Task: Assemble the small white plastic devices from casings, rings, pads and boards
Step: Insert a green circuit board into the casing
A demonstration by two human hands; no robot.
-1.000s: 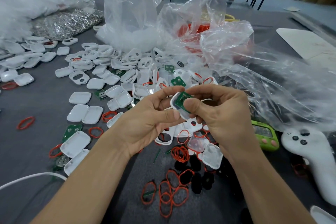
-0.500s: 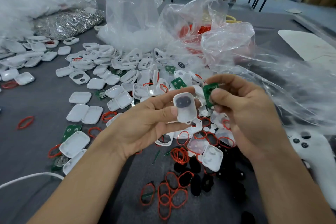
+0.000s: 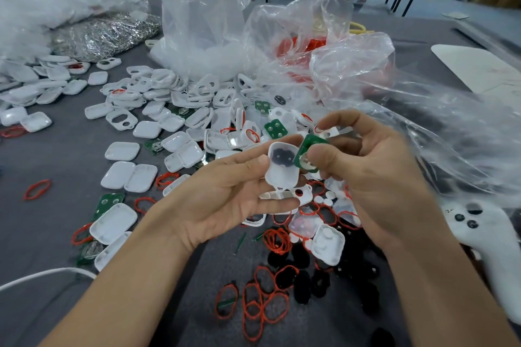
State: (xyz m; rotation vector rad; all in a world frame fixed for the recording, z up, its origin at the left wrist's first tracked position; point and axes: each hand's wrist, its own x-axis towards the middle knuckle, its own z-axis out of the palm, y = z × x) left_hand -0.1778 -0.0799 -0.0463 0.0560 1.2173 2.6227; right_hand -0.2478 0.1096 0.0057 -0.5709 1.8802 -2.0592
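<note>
Change: the board (image 3: 306,146), held clear to the right of the casing (image 3: 282,175) half a second ago, is back at the casing's right rim; the right hand (image 3: 375,177) has closed in on the left hand (image 3: 225,200).
Left hand: grips the casing above the bench (image 3: 56,155), thumb on its left edge and the other fingers (image 3: 284,141) behind it.
Right hand: pinches the board between thumb and forefinger; the remaining fingers are loosely curled.
Casing: hollow side faces the camera, long axis roughly upright, with a black pad (image 3: 279,156) seated in its upper half.
Board: green and tilted steeply, its lower left edge at the casing's upper right rim; I cannot tell whether they touch.
Key relation: the board lies just right of the hollow and is not yet flat to it, so it likely has to swing left and lie down along the casing's long axis, over the pad.
Nearer hand: the right hand carries the moving part; the left only steadies.
Step, judged: seating the board, with rings and closing to follow.
Risk: a skewed board may ride on the rim.
Around: red rings (image 3: 262,310) on the bench below the hands, clear bags (image 3: 205,22) behind.
</note>
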